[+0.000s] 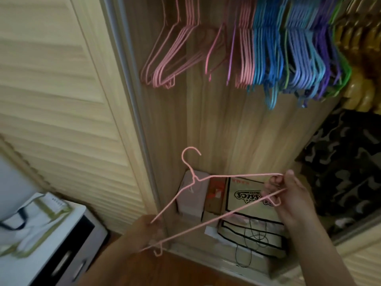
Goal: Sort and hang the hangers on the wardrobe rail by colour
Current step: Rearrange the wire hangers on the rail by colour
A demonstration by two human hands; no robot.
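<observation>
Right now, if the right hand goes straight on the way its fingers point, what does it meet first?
Likely the wardrobe's back panel: the right hand, gripping the pink hanger, points up and away, below the blue hangers. Depth is unclear.

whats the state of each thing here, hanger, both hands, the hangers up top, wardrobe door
pink hanger: off the rail, held tilted by both ends, hook up
left hand: grips the hanger's lower end
right hand: fingers pinch the hanger's upper end
pink hangers: hanging
blue hangers: hanging, tightly bunched
wardrobe door: slid aside, inside exposed
</observation>
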